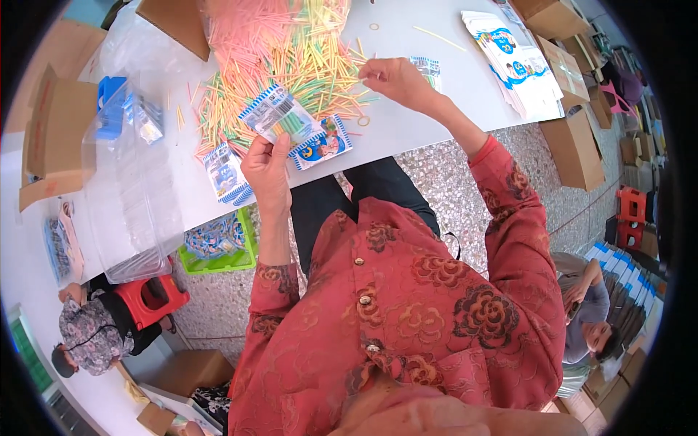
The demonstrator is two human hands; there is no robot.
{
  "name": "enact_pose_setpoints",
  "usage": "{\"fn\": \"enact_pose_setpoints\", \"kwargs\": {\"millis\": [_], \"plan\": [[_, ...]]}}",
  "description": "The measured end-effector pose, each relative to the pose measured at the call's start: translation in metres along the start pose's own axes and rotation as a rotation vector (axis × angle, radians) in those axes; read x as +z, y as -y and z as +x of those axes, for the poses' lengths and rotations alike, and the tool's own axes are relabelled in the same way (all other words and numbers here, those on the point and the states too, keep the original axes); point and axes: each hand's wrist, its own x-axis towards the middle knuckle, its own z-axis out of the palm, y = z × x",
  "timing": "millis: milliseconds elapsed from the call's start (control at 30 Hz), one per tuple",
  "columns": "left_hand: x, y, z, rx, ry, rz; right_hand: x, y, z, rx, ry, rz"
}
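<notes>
Between the thumb and fingers of my left hand (pixel 267 168) is a small blue-and-white packet (pixel 280 115), with green sticks showing through its clear part. Over the right side of a heap of thin pink, yellow and green sticks (pixel 313 80), my right hand (pixel 389 78) is raised with its fingertips pinched together; whatever they may hold is too small to make out. Another blue packet (pixel 323 143) lies on the table just under the held one. Left of my left hand rests a small stack of packets (pixel 224 174), and one more packet (pixel 427 71) lies behind my right wrist.
The white table (pixel 407 138) also carries a stack of flat printed bags (pixel 512 62), clear plastic trays (pixel 131 203), a blue holder (pixel 110 105) and a cardboard box (pixel 58 138). A green basket (pixel 218 247) of packets stands below the edge. Other people sit on both sides.
</notes>
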Motion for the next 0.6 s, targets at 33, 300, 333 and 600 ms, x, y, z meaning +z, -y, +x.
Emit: {"fn": "enact_pose_setpoints", "kwargs": {"millis": [33, 300, 333, 600], "plan": [[0.000, 0.000, -0.001, -0.001, -0.012, 0.010, 0.005, -0.002, -0.003, 0.000, 0.001, 0.001], [0.008, 0.012, -0.008, -0.038, 0.026, 0.115, 0.042, 0.007, 0.004, 0.002, 0.020, -0.197], [0.009, 0.011, -0.009, -0.039, 0.034, 0.135, 0.045, 0.006, 0.008, -0.027, 0.024, -0.268], [0.012, 0.008, -0.008, -0.067, 0.045, 0.064, 0.028, -0.001, 0.014, -0.168, -0.042, -0.495]]}}
